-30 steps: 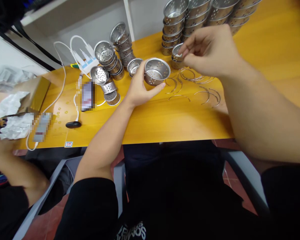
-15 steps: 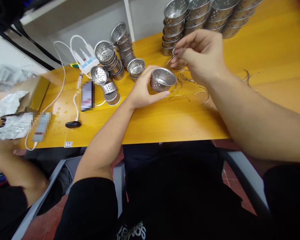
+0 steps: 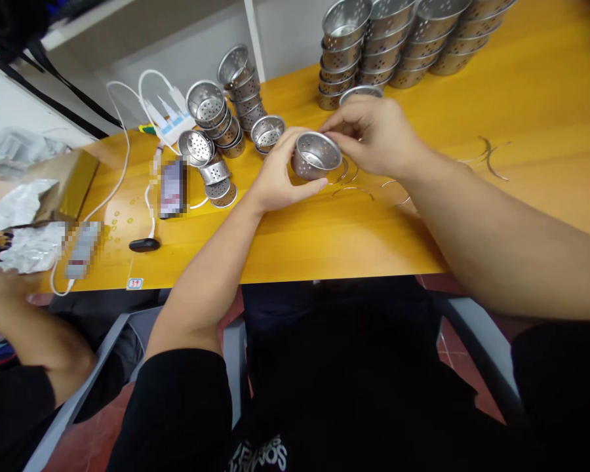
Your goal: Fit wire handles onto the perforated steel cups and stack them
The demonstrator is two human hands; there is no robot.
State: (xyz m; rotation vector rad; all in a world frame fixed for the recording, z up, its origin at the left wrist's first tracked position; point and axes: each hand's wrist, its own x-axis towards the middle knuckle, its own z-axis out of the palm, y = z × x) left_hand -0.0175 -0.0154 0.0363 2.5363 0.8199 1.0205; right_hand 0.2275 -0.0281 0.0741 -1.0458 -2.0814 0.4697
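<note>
A small perforated metal strainer basket (image 3: 316, 157) sits tilted in my left hand (image 3: 280, 176), fingers behind it and thumb along its near side. My right hand (image 3: 371, 131) is closed in a pinch at the basket's right rim; the thin wire seen in it a moment ago is now hidden by the fingers. Just right of the basket, thin curved metal wires (image 3: 353, 190) lie on the table. Behind my right hand stands another strainer basket (image 3: 361, 93), partly covered by the hand.
Tall stacks of strainer baskets (image 3: 341, 56) line the back of the yellow table (image 3: 334, 246). More stacked baskets (image 3: 206, 105) stand at left, near a white power strip (image 3: 174, 121), cables and a phone (image 3: 172, 187). A co-worker's arm (image 3: 34, 328) is at far left.
My right hand has moved down and left, bringing its pinch to the basket's rim and uncovering the basket behind. The held basket has shifted slightly left.
</note>
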